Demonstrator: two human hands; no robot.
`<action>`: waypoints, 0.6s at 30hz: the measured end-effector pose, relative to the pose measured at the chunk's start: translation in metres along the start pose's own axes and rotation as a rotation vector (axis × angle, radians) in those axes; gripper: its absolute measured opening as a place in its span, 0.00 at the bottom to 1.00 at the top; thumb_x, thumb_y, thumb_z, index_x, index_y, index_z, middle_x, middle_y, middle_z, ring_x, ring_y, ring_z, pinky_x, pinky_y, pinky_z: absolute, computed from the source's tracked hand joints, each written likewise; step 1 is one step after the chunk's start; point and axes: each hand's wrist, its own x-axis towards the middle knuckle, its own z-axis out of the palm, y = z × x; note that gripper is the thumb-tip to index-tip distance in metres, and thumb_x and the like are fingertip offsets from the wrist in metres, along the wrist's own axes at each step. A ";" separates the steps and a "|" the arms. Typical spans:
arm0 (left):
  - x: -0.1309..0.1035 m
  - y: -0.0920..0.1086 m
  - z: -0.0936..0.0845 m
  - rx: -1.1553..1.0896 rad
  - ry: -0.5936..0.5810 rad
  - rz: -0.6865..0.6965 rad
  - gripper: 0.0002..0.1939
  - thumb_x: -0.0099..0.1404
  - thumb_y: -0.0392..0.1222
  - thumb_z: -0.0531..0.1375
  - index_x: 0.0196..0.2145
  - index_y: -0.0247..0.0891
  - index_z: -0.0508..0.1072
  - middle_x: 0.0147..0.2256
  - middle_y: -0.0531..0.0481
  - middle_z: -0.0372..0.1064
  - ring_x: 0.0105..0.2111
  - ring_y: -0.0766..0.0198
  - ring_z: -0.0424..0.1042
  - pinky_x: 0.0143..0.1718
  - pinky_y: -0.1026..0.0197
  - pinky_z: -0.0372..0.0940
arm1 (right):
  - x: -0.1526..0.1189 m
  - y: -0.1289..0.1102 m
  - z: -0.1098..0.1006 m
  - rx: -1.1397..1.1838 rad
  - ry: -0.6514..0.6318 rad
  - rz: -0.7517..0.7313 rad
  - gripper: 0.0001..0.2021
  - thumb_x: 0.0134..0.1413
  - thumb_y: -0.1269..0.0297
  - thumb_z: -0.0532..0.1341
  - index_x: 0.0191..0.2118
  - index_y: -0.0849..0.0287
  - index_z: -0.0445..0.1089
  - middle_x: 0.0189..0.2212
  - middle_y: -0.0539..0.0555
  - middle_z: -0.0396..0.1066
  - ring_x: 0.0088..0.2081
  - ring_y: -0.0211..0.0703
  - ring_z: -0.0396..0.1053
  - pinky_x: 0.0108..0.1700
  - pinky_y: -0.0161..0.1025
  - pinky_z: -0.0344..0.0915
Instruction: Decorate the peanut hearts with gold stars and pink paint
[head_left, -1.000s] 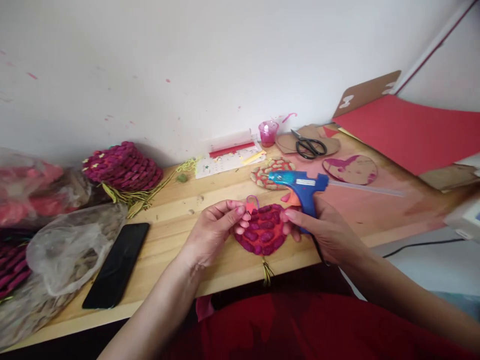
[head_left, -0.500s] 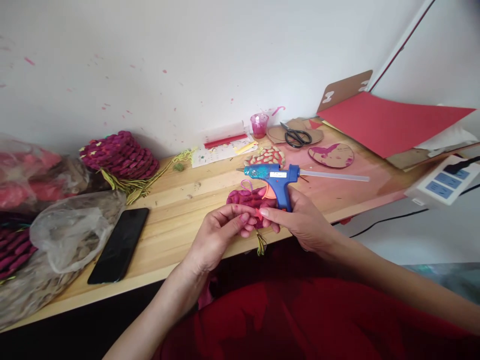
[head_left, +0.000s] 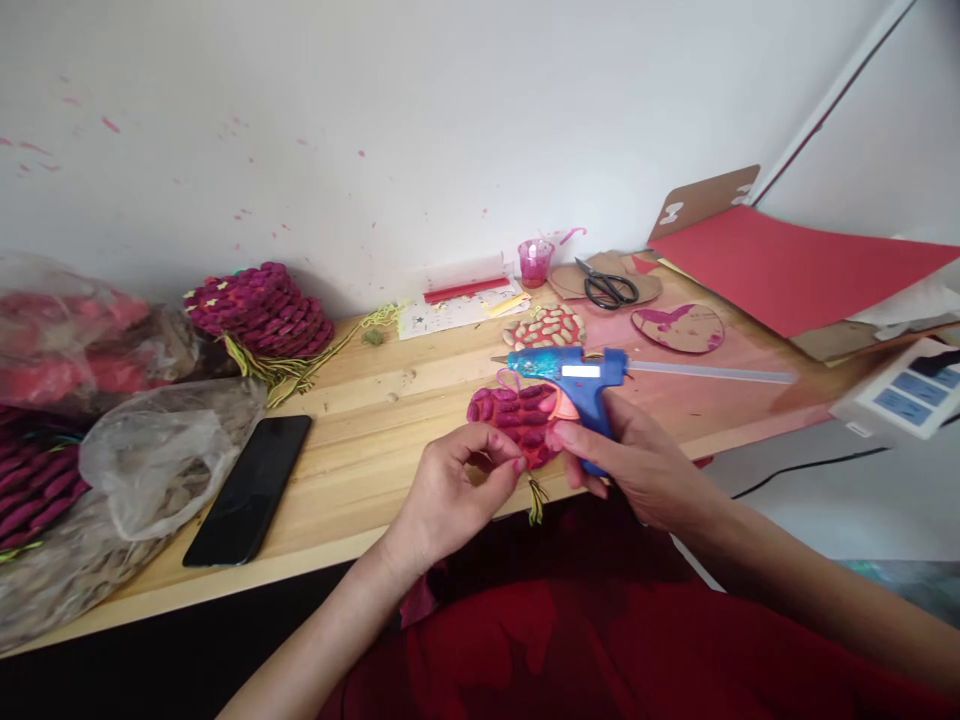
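My right hand (head_left: 649,460) is wrapped round the handle of a blue glue gun (head_left: 594,388), its nozzle pointing left and a long clear glue stick (head_left: 712,372) sticking out of its back. Just left of it, my left hand (head_left: 454,490) is closed in a pinch; whatever sits between thumb and forefinger is too small to make out. Behind both hands lies a disc of magenta-painted peanuts (head_left: 517,410), with a thin loop on top and a yellow-green yarn tassel (head_left: 536,500) at the table edge. The hands and glue gun hide part of it.
Left are a black phone (head_left: 247,490), plastic bags (head_left: 150,470) and a stack of magenta peanut discs (head_left: 259,310). Farther back are a pink cup (head_left: 535,263), black-handled scissors (head_left: 609,288) and a disc of unpainted peanuts (head_left: 546,328). Red card (head_left: 795,265) and a power strip (head_left: 900,395) are right.
My hands have moved apart; a small red piece earlier between their fingertips no longer shows clearly. The glue gun has shifted right, uncovering more of the magenta disc. The whole view has shifted slightly.
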 end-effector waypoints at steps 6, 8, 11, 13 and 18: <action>0.001 -0.018 -0.005 0.425 -0.004 0.425 0.06 0.69 0.30 0.60 0.40 0.38 0.76 0.40 0.44 0.78 0.40 0.59 0.75 0.44 0.56 0.71 | 0.002 -0.023 -0.023 -0.271 0.040 -0.119 0.22 0.60 0.38 0.64 0.33 0.54 0.74 0.21 0.50 0.72 0.24 0.38 0.68 0.26 0.36 0.65; 0.000 -0.026 -0.007 0.500 0.009 0.499 0.07 0.69 0.29 0.60 0.42 0.38 0.75 0.42 0.44 0.79 0.42 0.58 0.76 0.47 0.54 0.72 | 0.011 -0.026 -0.021 -0.319 0.014 -0.088 0.23 0.60 0.36 0.62 0.33 0.54 0.73 0.19 0.49 0.71 0.23 0.39 0.67 0.25 0.36 0.64; -0.003 -0.035 -0.010 0.574 0.006 0.528 0.09 0.69 0.28 0.61 0.44 0.37 0.75 0.44 0.44 0.79 0.44 0.57 0.76 0.49 0.52 0.73 | 0.025 -0.024 -0.015 -0.391 -0.034 -0.022 0.26 0.61 0.35 0.60 0.26 0.54 0.69 0.17 0.49 0.67 0.19 0.37 0.63 0.21 0.36 0.60; -0.005 -0.038 -0.011 0.608 -0.018 0.533 0.09 0.68 0.28 0.62 0.45 0.36 0.75 0.44 0.44 0.79 0.45 0.57 0.76 0.50 0.52 0.73 | 0.033 -0.021 -0.014 -0.447 -0.052 -0.013 0.28 0.63 0.36 0.58 0.22 0.55 0.67 0.17 0.49 0.66 0.19 0.37 0.62 0.21 0.36 0.58; -0.006 -0.038 -0.012 0.641 -0.036 0.544 0.09 0.68 0.28 0.62 0.46 0.33 0.75 0.43 0.44 0.79 0.44 0.57 0.76 0.51 0.52 0.74 | 0.043 -0.019 -0.020 -0.625 -0.039 -0.069 0.30 0.68 0.41 0.55 0.20 0.54 0.65 0.17 0.49 0.65 0.21 0.39 0.61 0.24 0.38 0.58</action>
